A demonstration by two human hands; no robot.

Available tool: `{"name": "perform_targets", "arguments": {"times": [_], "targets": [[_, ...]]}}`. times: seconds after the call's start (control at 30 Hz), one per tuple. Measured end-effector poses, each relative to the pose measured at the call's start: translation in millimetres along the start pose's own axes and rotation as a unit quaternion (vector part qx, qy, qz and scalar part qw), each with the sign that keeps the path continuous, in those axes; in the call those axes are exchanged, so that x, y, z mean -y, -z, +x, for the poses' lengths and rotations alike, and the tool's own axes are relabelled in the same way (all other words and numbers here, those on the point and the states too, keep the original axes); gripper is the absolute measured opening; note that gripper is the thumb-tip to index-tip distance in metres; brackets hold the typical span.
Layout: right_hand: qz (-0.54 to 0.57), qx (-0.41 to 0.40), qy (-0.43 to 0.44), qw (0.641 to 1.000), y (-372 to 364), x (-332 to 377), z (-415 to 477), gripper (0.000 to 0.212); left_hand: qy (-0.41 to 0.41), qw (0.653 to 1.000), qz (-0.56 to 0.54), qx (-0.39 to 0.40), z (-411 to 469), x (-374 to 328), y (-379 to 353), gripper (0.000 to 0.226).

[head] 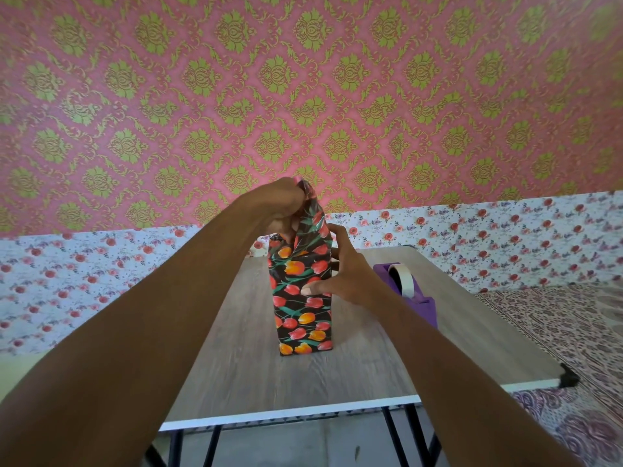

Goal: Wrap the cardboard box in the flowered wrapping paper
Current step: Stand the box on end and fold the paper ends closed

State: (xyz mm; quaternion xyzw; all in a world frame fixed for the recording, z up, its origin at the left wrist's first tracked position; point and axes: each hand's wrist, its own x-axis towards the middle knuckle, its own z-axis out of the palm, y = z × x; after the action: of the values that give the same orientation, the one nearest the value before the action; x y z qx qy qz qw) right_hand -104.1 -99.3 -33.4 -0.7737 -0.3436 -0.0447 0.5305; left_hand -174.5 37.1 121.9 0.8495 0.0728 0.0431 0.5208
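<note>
Across the back, a wall [303, 96] papered pink with green ornament, with a flowered band below. In front of it, a wood-grain desk [354, 372] on black legs, patterned cloth [556, 332] spread to its right. At mid-desk, standing upright on end, the cardboard box [303, 315], covered on every visible face by the flowered wrapping paper [312, 227], black with red and orange tulips. To the right of it, near but apart, a purple tape dispenser [418, 303] carrying a pale roll [403, 279]. Above the box top, the left hand [279, 207], its curled fingers [296, 193] pinching the gathered paper end up into a peak. Against the box's right side, the right hand [344, 274], fingers spread wide, thumb pressing the near face.
</note>
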Motion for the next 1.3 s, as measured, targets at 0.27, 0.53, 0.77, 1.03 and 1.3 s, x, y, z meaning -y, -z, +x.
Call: {"name": "perform_targets", "arguments": {"times": [0.27,0.53,0.77,1.03,1.3], "targets": [[0.007,-0.002,0.007,1.0,-1,-2,0,0.107,-0.018,1.0,-0.007,0.002,-4,4,4,0.022],[0.001,-0.004,0.013,1.0,-2,-4,1,0.106,-0.037,0.998,0.038,-0.037,-6,13,9,0.029],[0.0,-0.003,0.003,1.0,-2,-2,0,0.109,-0.035,0.999,0.024,-0.002,-5,12,6,0.021],[-0.002,0.001,0.044,0.999,-1,0,-4,0.118,-0.007,0.987,-0.154,0.036,-5,15,3,0.036],[-0.018,-0.001,0.036,0.999,-4,-2,-5,0.118,-0.106,0.991,-0.069,0.053,-15,37,16,0.064]]}}
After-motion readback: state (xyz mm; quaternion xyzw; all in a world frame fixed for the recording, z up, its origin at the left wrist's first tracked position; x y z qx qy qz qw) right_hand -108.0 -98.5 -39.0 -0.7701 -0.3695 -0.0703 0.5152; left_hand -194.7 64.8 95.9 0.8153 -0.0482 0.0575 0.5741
